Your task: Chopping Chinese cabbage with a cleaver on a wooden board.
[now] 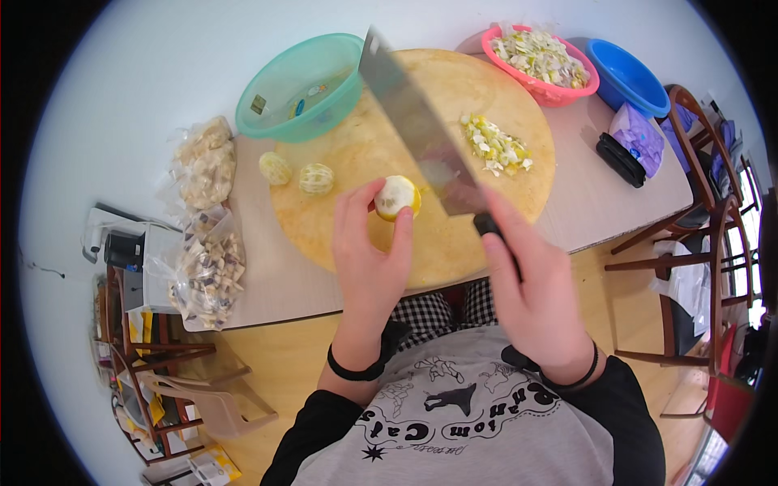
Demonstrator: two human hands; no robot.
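My left hand [374,249] holds a partly peeled yellow lemon [396,195] between thumb and fingers, over a large round wooden cutting board [419,261]. Its top shows white pith, with yellow skin around the lower side. In my right hand [532,273] is the black handle of a broad cleaver [419,127], whose slightly blurred blade slants up and left above the board. Left of the lemon lie two peeled citrus fruits, one [316,178] on the board and one [275,168] by its left edge. A pile of chopped peel [495,146] lies on the board's right part.
A green plastic basin [298,88] overlaps the board's upper left. At upper right stand a pink basin [547,94] filled with peel pieces and a blue basin [629,79]. Bags of cut food [209,273] line the table's left end. A black case [620,160] lies right, beside a purple packet [638,140].
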